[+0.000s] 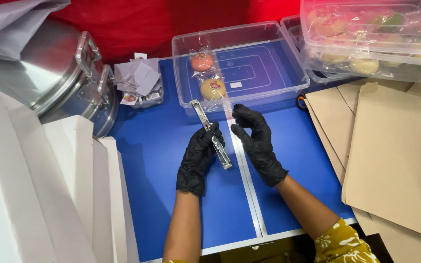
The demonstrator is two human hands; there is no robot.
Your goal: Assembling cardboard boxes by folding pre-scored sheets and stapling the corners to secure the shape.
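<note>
The left hand [198, 158], in a black glove, is closed around a long metal stapler [211, 134] that is swung open, its slim silver arm slanting up and away from the palm over the blue table [157, 160]. The right hand [255, 141], also gloved, hangs just beside it with fingers curled and thumb and fingertips pinched narrow near the stapler's upper part; whether something tiny sits in that pinch is too small to tell. Beyond the hands stands a clear plastic tub [278, 73] holding only two wrapped round sweets, one pink [201, 62] and one yellow [213, 88], so judging by that nearly bare tub little has gone in so far. A stack of tubs [366, 58] at the right already holds many wrapped sweets. Flat brown cardboard sheets [395, 156] lie unfolded on the right, white folded boxes [74, 185] lean at the left, and a small tray of grey paper squares [140, 80] sits near a big steel pot [69, 73]. With the stapler lying open in the hand, it looks like it is being tended rather than used, so fastening appears not yet under way
</note>
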